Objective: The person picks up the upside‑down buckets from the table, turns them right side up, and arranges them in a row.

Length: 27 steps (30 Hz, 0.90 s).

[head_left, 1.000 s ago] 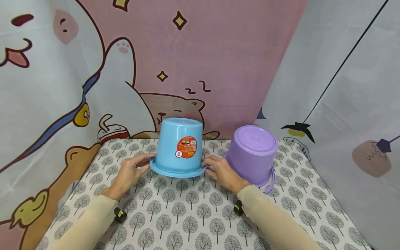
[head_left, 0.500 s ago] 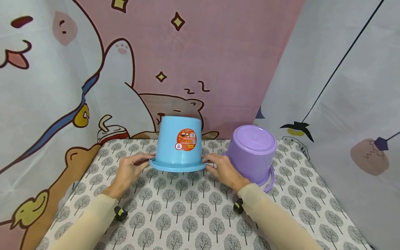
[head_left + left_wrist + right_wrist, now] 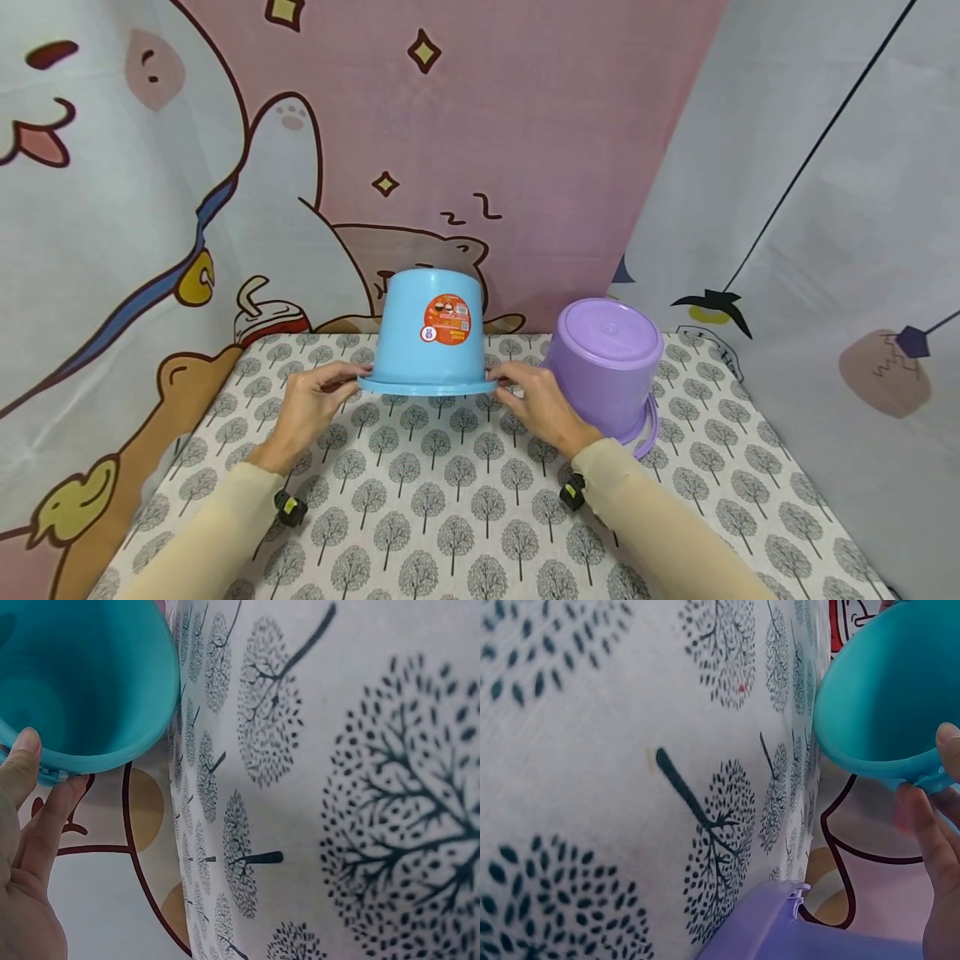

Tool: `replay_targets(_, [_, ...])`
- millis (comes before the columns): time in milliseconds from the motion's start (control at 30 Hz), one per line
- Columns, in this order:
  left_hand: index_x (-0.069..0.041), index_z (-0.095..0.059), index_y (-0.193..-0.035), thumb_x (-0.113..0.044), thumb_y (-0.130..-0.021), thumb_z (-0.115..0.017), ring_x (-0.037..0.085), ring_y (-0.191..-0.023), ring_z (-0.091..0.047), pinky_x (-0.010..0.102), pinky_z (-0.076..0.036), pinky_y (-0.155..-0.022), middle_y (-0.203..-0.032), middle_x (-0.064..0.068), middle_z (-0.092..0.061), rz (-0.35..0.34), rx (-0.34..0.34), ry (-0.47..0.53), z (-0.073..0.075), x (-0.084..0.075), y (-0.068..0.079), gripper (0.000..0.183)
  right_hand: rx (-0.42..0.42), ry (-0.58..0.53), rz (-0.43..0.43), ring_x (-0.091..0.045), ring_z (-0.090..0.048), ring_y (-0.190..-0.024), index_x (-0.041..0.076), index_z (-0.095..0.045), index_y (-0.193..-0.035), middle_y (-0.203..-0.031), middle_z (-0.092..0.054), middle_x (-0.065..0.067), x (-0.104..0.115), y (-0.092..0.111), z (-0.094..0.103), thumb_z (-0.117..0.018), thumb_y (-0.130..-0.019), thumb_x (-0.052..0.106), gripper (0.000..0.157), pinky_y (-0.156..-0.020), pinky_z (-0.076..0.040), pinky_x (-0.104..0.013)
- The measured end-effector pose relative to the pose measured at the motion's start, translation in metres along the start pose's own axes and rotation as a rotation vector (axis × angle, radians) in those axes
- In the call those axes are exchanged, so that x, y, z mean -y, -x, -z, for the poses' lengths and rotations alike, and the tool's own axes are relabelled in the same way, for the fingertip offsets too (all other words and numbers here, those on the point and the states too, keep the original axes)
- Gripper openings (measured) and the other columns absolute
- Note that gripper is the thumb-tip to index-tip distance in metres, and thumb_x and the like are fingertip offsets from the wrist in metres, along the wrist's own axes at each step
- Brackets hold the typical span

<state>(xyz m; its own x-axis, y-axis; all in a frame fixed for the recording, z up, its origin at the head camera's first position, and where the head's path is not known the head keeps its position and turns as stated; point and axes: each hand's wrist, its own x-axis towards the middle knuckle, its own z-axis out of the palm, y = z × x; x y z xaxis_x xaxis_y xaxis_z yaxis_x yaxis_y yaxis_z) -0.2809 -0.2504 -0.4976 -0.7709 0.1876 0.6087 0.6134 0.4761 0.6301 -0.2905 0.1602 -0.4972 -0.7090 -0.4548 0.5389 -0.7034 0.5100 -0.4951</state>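
A light blue bucket (image 3: 401,342) is held upside down in mid-table, its orange-red label (image 3: 450,319) facing me. My left hand (image 3: 311,408) pinches the rim on the left side, and my right hand (image 3: 540,404) pinches it on the right. In the left wrist view the hollow inside of the blue bucket (image 3: 112,682) shows, with thumb and fingers of the left hand (image 3: 37,847) at its rim. The right wrist view has the right hand (image 3: 939,832) gripping the rim beside a small lug. The rim is tipped up on the near side, above the cloth.
An upturned purple bucket (image 3: 600,392) stands close to the right forearm, its handle (image 3: 651,429) hanging at the right. A tree-print cloth (image 3: 427,533) covers the table. Cartoon-printed curtains (image 3: 570,125) hang behind and at the sides.
The blue bucket's near rim has risen and the bucket has tipped away from me, its label moving up. Both hands keep their hold on the rim. The purple bucket stays put.
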Motion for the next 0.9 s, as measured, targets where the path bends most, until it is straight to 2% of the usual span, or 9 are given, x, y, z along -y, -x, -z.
replay_targets(67, [-0.002,-0.088,-0.115,0.02,-0.09,-0.086,-0.011,-0.103,-0.078,0.017,-0.07,-0.084,-0.119,0.023,-0.088,-0.006,-0.004,0.009,0.0,-0.001,-0.001,0.033,-0.016,-0.002,-0.002,-0.035,-0.086,-0.123,0.01,-0.082,-0.126,-0.136,-0.086,-0.016,0.0,0.0,0.0,-0.087,-0.1,-0.002,0.029,-0.108,-0.073,-0.047])
replay_targets(267, [-0.003,-0.088,-0.114,0.018,-0.091,-0.087,-0.012,-0.101,-0.078,0.016,-0.07,-0.083,-0.117,0.022,-0.089,-0.004,-0.015,0.019,0.0,-0.005,-0.002,0.032,-0.053,-0.017,0.011,-0.035,-0.087,-0.119,0.009,-0.082,-0.124,-0.136,-0.085,-0.02,0.003,0.0,0.001,-0.089,-0.1,0.001,0.026,-0.106,-0.074,-0.045])
replay_targets(400, [-0.004,-0.088,-0.114,0.017,-0.09,-0.088,-0.003,-0.099,-0.083,0.016,-0.07,-0.082,-0.117,0.02,-0.089,0.008,-0.019,0.005,0.0,-0.008,-0.002,0.032,-0.076,-0.046,0.013,-0.036,-0.089,-0.115,0.008,-0.082,-0.123,-0.136,-0.085,-0.02,0.005,0.0,0.002,-0.089,-0.1,0.004,0.024,-0.1,-0.075,-0.042])
replay_targets(500, [-0.004,-0.088,-0.114,0.019,-0.089,-0.089,0.012,-0.095,-0.089,0.016,-0.07,-0.08,-0.116,0.02,-0.089,0.006,-0.021,-0.005,0.0,-0.01,-0.003,0.034,-0.074,-0.075,-0.019,-0.035,-0.089,-0.112,0.008,-0.083,-0.123,-0.138,-0.085,-0.019,0.006,0.0,0.003,-0.089,-0.101,0.004,0.023,-0.097,-0.076,-0.039])
replay_targets(600, [-0.004,-0.088,-0.115,0.017,-0.09,-0.088,0.02,-0.09,-0.09,0.018,-0.071,-0.076,-0.113,0.021,-0.089,0.0,-0.021,-0.016,0.0,-0.012,-0.004,0.033,-0.064,-0.103,-0.059,-0.034,-0.089,-0.11,0.009,-0.083,-0.124,-0.139,-0.085,-0.017,0.008,0.0,0.004,-0.088,-0.102,0.003,0.023,-0.095,-0.076,-0.036])
replay_targets(800, [-0.003,-0.087,-0.116,0.009,-0.094,-0.089,0.02,-0.085,-0.089,0.019,-0.072,-0.072,-0.109,0.023,-0.089,0.019,-0.002,-0.027,0.001,-0.016,-0.003,0.025,-0.065,-0.184,-0.113,-0.034,-0.09,-0.109,0.009,-0.082,-0.126,-0.135,-0.086,-0.017,0.01,0.001,0.006,-0.086,-0.103,0.003,0.024,-0.093,-0.076,-0.033])
replay_targets(900, [-0.003,-0.086,-0.117,0.008,-0.096,-0.088,0.021,-0.087,-0.09,0.018,-0.071,-0.075,-0.109,0.023,-0.089,0.055,0.024,-0.017,0.001,-0.019,-0.002,0.024,-0.077,-0.238,-0.136,-0.034,-0.089,-0.11,0.008,-0.082,-0.126,-0.132,-0.087,-0.017,0.011,0.002,0.006,-0.086,-0.103,0.002,0.024,-0.096,-0.074,-0.03])
